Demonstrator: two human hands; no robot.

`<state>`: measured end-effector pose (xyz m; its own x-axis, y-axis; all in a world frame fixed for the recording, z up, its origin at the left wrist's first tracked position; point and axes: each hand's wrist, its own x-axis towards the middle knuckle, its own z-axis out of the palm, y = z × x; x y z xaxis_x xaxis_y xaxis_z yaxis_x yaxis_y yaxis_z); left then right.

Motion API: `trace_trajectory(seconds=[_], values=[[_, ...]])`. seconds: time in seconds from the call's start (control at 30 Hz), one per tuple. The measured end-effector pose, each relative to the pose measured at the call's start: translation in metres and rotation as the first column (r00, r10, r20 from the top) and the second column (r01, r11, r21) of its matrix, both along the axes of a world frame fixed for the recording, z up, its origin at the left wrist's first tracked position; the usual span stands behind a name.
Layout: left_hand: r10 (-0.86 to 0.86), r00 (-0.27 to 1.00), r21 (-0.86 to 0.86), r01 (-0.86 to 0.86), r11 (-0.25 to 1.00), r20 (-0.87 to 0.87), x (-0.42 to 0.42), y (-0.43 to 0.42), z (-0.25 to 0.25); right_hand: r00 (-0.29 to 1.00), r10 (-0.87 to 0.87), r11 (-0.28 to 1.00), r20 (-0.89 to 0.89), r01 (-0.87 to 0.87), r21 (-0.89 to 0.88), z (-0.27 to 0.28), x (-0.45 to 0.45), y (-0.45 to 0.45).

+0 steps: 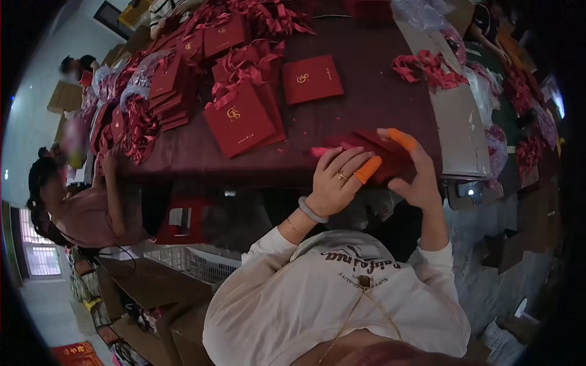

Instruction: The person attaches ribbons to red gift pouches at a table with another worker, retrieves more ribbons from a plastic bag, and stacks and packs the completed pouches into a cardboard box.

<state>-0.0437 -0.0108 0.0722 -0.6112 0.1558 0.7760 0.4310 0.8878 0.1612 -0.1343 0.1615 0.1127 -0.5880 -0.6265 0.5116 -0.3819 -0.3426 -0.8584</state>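
Observation:
A dark red bag (395,163), partly hidden and blurred, lies at the table's near edge under my hands. My left hand (337,183) rests over its left side, back up, with fingers extended, a ring and an orange finger cover. At the bag's right side, my right hand (418,171) has its thumb and fingers apart; one fingertip wears an orange cover. A flat red bag (312,79) with a gold logo lies beyond my hands. Left of it, red bags (238,122) with ribbon handles overlap on the dark cloth.
More bags (168,97) and ribbons fill the table's left part. Loose red ribbon (427,70) lies on the right, by a pale board (455,125). A person (88,207) in pink sits at the left. Other people are farther back. A white crate (204,265) stands below.

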Motion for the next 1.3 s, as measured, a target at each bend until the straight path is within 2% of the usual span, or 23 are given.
trace_trajectory(seconds=[0.03, 0.07, 0.1, 0.2, 0.23, 0.27, 0.3, 0.33, 0.37, 0.43, 0.53, 0.6, 0.67, 0.7, 0.73, 0.83, 0.87, 0.97, 1.1, 1.17, 1.2, 1.27, 1.3], values=[[0.016, 0.999, 0.040, -0.015, 0.999, -0.030, 0.002, 0.000, 0.013, 0.948, -0.148, 0.953, -0.280, 0.212, 0.215, 0.003, 0.006, 0.008], [0.044, 0.999, 0.038, -0.043, 0.998, -0.030, 0.004, 0.000, 0.024, 0.800, -0.211, 0.824, -0.562, 0.455, 0.337, 0.003, 0.011, 0.010], [0.087, 0.993, 0.063, -0.082, 0.995, -0.084, 0.005, 0.002, 0.033, 0.805, -0.190, 0.835, -0.562, 0.434, 0.338, -0.001, 0.016, 0.007], [0.224, 0.930, 0.219, -0.163, 0.962, -0.292, 0.008, 0.005, 0.034, 0.913, -0.383, 0.883, -0.140, 0.407, 0.234, -0.006, 0.024, -0.017], [0.271, 0.908, 0.277, -0.184, 0.943, -0.320, 0.013, 0.006, 0.030, 0.917, -0.373, 0.888, -0.144, 0.398, 0.230, -0.006, 0.024, -0.032], [0.337, 0.889, 0.215, -0.280, 0.936, -0.310, 0.022, 0.002, 0.024, 0.937, -0.346, 0.925, 0.044, 0.334, 0.181, -0.009, 0.021, -0.049], [0.361, 0.857, 0.260, -0.278, 0.925, -0.367, 0.024, 0.000, 0.014, 0.927, -0.299, 0.953, 0.229, 0.278, 0.118, -0.011, 0.017, -0.067], [0.382, 0.822, 0.300, -0.270, 0.915, -0.423, 0.025, -0.005, 0.008, 0.939, -0.231, 0.971, 0.256, 0.206, 0.124, -0.009, 0.013, -0.086], [0.437, 0.800, 0.274, -0.349, 0.896, -0.411, 0.031, -0.014, 0.002, 0.944, -0.165, 0.983, 0.287, 0.133, 0.128, -0.008, 0.007, -0.107], [0.595, 0.731, 0.439, -0.438, 0.784, -0.333, 0.030, -0.034, -0.001, 0.952, -0.025, 0.999, 0.306, 0.014, 0.039, -0.020, -0.008, -0.162], [0.781, 0.621, 0.444, -0.719, 0.535, 0.063, 0.035, -0.083, -0.007, 0.935, 0.019, 0.999, 0.355, -0.034, 0.037, -0.040, -0.017, -0.222], [0.810, 0.569, 0.360, -0.792, 0.493, 0.142, 0.041, -0.122, -0.027, 0.966, -0.258, 0.916, 0.006, 0.243, 0.319, -0.045, -0.013, -0.233], [0.772, 0.394, 0.149, -0.917, 0.371, 0.499, 0.044, -0.147, -0.038, 0.948, -0.253, 0.892, -0.194, 0.306, 0.332, -0.053, -0.005, -0.225], [0.766, 0.423, 0.187, -0.905, 0.382, 0.485, 0.044, -0.150, -0.039, 0.906, -0.268, 0.867, -0.328, 0.375, 0.328, -0.054, 0.001, -0.219], [0.759, 0.426, 0.186, -0.903, 0.387, 0.493, 0.044, -0.152, -0.043, 0.898, -0.253, 0.799, -0.359, 0.404, 0.446, -0.050, 0.008, -0.211], [0.710, 0.369, 0.093, -0.913, 0.396, 0.600, 0.036, -0.158, -0.046, 0.931, -0.170, 0.742, -0.322, 0.336, 0.580, -0.064, 0.012, -0.211], [0.699, 0.427, 0.125, -0.889, 0.440, 0.573, 0.033, -0.162, -0.046, 0.982, -0.055, 0.757, -0.182, 0.160, 0.634, -0.065, 0.006, -0.212], [0.646, 0.545, 0.202, -0.824, 0.529, 0.535, 0.016, -0.186, -0.042, 0.933, -0.033, 0.737, -0.357, 0.264, 0.622, -0.068, 0.011, -0.224], [0.558, 0.662, 0.311, -0.739, 0.598, 0.500, 0.011, -0.208, -0.040, 0.946, -0.038, 0.768, -0.322, 0.233, 0.596, -0.067, -0.003, -0.226], [0.519, 0.712, 0.376, -0.696, 0.612, 0.473, 0.016, -0.202, -0.039, 0.781, -0.057, 0.644, -0.622, 0.505, 0.575, -0.065, -0.012, -0.209], [0.523, 0.712, 0.365, -0.695, 0.619, 0.469, 0.021, -0.199, -0.042, 0.713, -0.131, 0.647, -0.688, 0.588, 0.486, -0.066, -0.022, -0.203], [0.523, 0.705, 0.347, -0.700, 0.624, 0.479, 0.029, -0.196, -0.051, 0.571, -0.025, 0.493, -0.821, 0.721, 0.486, -0.063, -0.045, -0.184], [0.574, 0.713, 0.324, -0.698, 0.639, 0.403, 0.032, -0.195, -0.056, 0.565, 0.048, 0.414, -0.824, 0.739, 0.531, -0.066, -0.054, -0.173]])
